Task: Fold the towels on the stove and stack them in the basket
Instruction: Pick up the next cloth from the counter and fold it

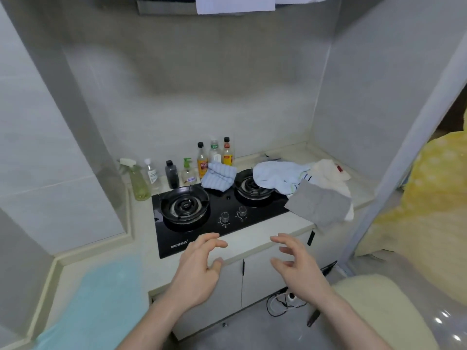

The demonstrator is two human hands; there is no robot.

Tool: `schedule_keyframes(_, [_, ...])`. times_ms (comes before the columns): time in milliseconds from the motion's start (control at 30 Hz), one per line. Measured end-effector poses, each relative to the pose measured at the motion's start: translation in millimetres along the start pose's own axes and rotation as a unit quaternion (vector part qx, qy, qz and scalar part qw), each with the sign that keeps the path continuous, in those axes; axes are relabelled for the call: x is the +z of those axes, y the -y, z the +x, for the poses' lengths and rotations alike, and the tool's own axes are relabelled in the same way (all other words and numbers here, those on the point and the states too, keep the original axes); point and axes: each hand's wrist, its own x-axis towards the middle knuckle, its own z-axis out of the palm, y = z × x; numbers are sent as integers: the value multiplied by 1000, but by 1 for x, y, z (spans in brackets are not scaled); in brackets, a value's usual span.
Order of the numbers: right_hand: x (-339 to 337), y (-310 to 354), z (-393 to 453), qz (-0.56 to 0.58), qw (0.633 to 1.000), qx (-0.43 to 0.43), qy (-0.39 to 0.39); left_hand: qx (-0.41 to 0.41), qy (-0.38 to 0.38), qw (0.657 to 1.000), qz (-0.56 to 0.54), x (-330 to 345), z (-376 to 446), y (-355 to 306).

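- We see the tabletop (265,238) beyond our fingers, carrying the black stove (217,213).
- A heap of towels lies far right of the fingers: a pale blue towel (275,176) over the right burner, a grey towel (318,205) hanging off the stove's edge, a cream towel (328,173) behind.
- A striped blue towel (219,176), folded, sits between the burners.
- Our left hand (197,271) and right hand (298,269) hover apart, fingers spread and lightly curled, holding nothing.
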Motion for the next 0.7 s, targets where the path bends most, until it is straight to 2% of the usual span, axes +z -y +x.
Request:
schedule_keyframes(267, [-68,-57,106,-7,999,7,31,-37,6,999,-17,67,100,-26])
schedule_keyframes(467, [-124,-105,182,-44,995,25,90,-73,6,997,-20,110,157,-51])
schedule_keyframes(700, [-145,-152,244,-74,989,69,111,-115,47,992,-4,139,202,-45])
